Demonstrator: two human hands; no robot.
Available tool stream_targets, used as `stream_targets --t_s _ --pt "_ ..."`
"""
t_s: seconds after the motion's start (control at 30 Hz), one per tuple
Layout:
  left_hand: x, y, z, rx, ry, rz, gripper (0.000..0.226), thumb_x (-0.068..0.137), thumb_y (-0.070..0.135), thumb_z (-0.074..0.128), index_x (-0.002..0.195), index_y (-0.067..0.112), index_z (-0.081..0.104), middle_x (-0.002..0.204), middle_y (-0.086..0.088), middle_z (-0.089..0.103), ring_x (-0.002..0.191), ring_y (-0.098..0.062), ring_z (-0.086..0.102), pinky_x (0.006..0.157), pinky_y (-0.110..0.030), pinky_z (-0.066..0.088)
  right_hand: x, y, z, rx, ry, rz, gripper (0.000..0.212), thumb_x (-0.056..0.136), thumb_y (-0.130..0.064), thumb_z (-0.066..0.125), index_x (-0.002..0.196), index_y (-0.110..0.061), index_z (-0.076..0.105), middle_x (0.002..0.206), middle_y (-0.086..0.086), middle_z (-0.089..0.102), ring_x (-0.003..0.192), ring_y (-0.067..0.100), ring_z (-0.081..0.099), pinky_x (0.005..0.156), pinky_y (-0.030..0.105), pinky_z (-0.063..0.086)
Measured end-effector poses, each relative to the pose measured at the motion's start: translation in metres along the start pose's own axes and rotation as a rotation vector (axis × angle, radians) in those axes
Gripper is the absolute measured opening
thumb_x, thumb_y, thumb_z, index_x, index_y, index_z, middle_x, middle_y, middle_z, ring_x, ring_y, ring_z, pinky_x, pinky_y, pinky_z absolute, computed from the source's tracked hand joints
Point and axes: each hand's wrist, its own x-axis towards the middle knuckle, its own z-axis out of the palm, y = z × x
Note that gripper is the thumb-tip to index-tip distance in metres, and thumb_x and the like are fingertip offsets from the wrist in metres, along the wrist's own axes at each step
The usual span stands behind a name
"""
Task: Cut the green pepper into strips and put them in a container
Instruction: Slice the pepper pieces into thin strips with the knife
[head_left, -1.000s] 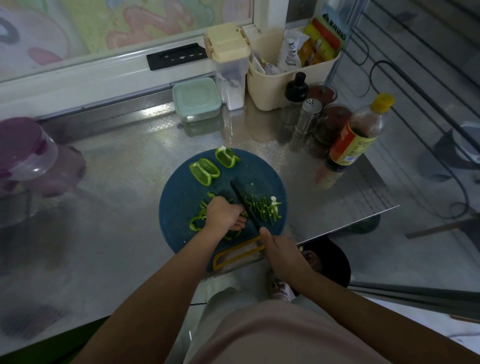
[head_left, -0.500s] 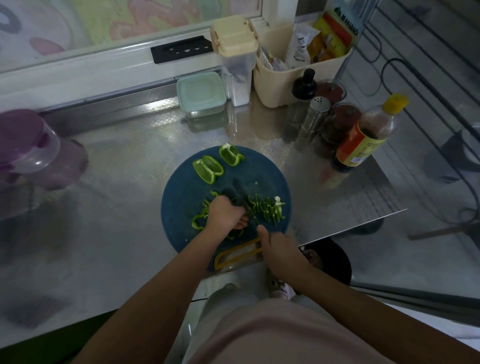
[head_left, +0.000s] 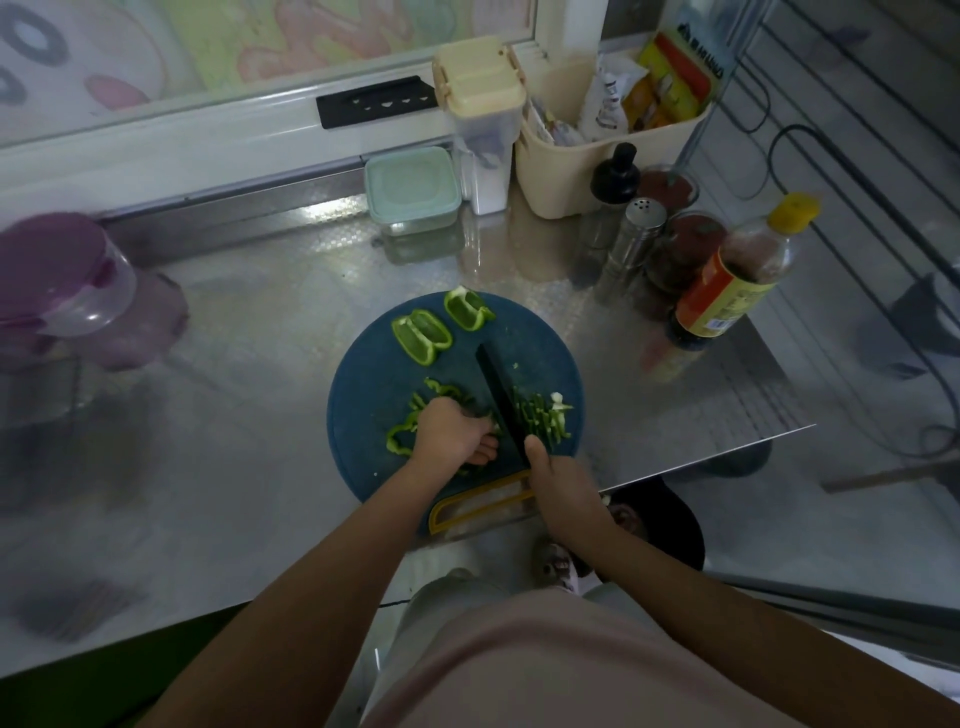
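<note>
Green pepper (head_left: 422, 338) lies in parts on the steel desk (head_left: 249, 395), all on a round blue board (head_left: 374, 395) near the front edge. The left hand (head_left: 452, 434) has its fingers curled over the piece being cut (head_left: 400, 439), pressing it down just left of the blade. The right hand (head_left: 563, 488) is closed round the handle of the black knife (head_left: 501, 400), whose blade points far-left across the board. Two uncut pieces (head_left: 467, 307) wait at the far side, and finished strips (head_left: 540, 418) are heaped just right of the blade. For a good cut, I judge the left fingertips should tuck behind the knuckles, with each slice narrow and parallel. A lidded pale-green container (head_left: 413, 187) stands well apart at the far edge, possibly where the strips go.
</note>
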Motion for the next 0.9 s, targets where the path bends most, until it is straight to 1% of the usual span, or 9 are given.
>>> stream_targets --t_s 0.07,0.23,0.37,0.47,0.57,0.67,0.77,0.83,0.9 --pt "0.000 0.000 0.001 -0.017 0.013 -0.001 0.026 0.093 0.008 0.056 0.094 -0.017 0.063 0.073 -0.018 0.066 0.047 -0.014 0.058 0.043 -0.020 0.051 -0.003 -0.001 -0.004 0.015 0.001 -0.036 0.053 0.100 -0.045 0.023 0.065 -0.012 0.044 0.064 0.004 0.046 0.073 0.021 0.048 0.069 0.029 0.036" --pt "-0.001 0.002 0.004 -0.033 0.020 0.013 0.024 0.093 0.005 0.053 0.091 -0.017 0.064 0.081 -0.025 0.066 0.053 -0.022 0.060 0.053 -0.029 0.054 -0.008 -0.013 -0.012 0.097 -0.040 -0.038 0.055 0.102 -0.038 0.024 0.054 -0.015 0.036 0.053 0.000 0.039 0.053 0.012 0.042 0.056 0.030 0.026" --pt "0.001 0.003 0.004 -0.036 0.014 -0.006 0.023 0.093 0.004 0.053 0.092 -0.017 0.063 0.073 -0.019 0.065 0.055 -0.023 0.061 0.055 -0.031 0.055 -0.010 -0.010 -0.010 0.121 -0.064 0.016 0.052 0.102 -0.037 0.024 0.060 -0.013 0.042 0.056 -0.001 0.042 0.062 0.018 0.046 0.061 0.026 0.028" --pt "0.001 0.004 0.004 -0.024 -0.003 -0.015 0.021 0.091 0.002 0.053 0.093 -0.016 0.062 0.084 -0.026 0.067 0.055 -0.023 0.060 0.053 -0.028 0.054 -0.011 -0.006 -0.008 0.120 -0.096 0.024 0.049 0.103 -0.036 0.026 0.063 -0.014 0.043 0.056 -0.001 0.041 0.056 0.013 0.043 0.062 0.027 0.032" --pt "0.000 0.005 0.005 -0.014 -0.005 -0.013 0.022 0.091 0.003 0.054 0.092 -0.017 0.063 0.092 -0.030 0.067 0.055 -0.022 0.060 0.048 -0.024 0.053 -0.012 -0.007 -0.014 0.095 -0.179 0.004 0.016 0.087 -0.018 0.060 0.091 -0.008 0.049 0.051 0.000 0.049 0.040 0.010 0.045 0.044 0.018 0.022" --pt "0.000 0.004 0.005 -0.014 -0.015 -0.011 0.023 0.091 0.003 0.054 0.094 -0.018 0.062 0.093 -0.031 0.067 0.054 -0.021 0.059 0.048 -0.023 0.053 -0.003 0.015 0.007 -0.101 -0.063 -0.095 0.078 0.041 -0.009 0.090 0.106 0.000 0.047 0.046 0.004 0.053 0.030 0.013 0.045 0.043 0.017 0.013" --pt "0.001 0.004 0.005 -0.019 -0.018 0.000 0.021 0.092 0.002 0.053 0.092 -0.017 0.062 0.093 -0.032 0.066 0.054 -0.021 0.059 0.046 -0.021 0.052 0.002 0.012 0.012 -0.155 -0.085 -0.107 0.090 0.032 -0.011 0.093 0.107 0.001 0.045 0.045 0.003 0.053 0.029 0.014 0.045 0.043 0.017 0.012" --pt "0.001 0.003 0.005 -0.009 -0.020 0.007 0.020 0.091 0.001 0.054 0.093 -0.018 0.061 0.093 -0.032 0.066 0.053 -0.020 0.058 0.044 -0.020 0.051 -0.003 0.000 0.006 -0.185 -0.075 -0.069 0.092 0.042 -0.007 0.090 0.120 0.004 0.042 0.053 0.011 0.059 0.037 0.020 0.053 0.041 0.019 0.018" --pt "0.002 0.002 0.004 0.001 -0.023 0.012 0.022 0.091 0.002 0.055 0.094 -0.019 0.061 0.091 -0.031 0.066 0.053 -0.020 0.058 0.043 -0.019 0.051 0.002 -0.006 0.000 -0.149 -0.136 0.019 0.085 0.070 -0.001 0.075 0.139 0.010 0.027 0.079 0.027 0.063 0.062 0.034 0.063 0.047 0.029 0.039"
